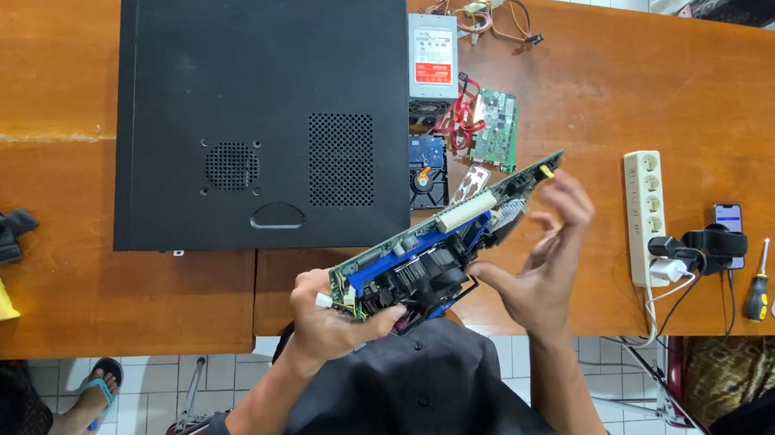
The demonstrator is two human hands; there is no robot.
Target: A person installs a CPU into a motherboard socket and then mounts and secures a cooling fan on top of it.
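Note:
I hold a green motherboard on edge above the table's near side, its black cooler fan and blue slots facing me. My left hand grips the board's near left corner, thumb by the fan. My right hand is at the board's right part, thumb under it near the fan, fingers spread and slightly blurred behind its far end.
A black computer case lies flat on the wooden table. Beside it lie a grey power supply, a hard drive and a green card. At the right are a white power strip, a phone and a screwdriver.

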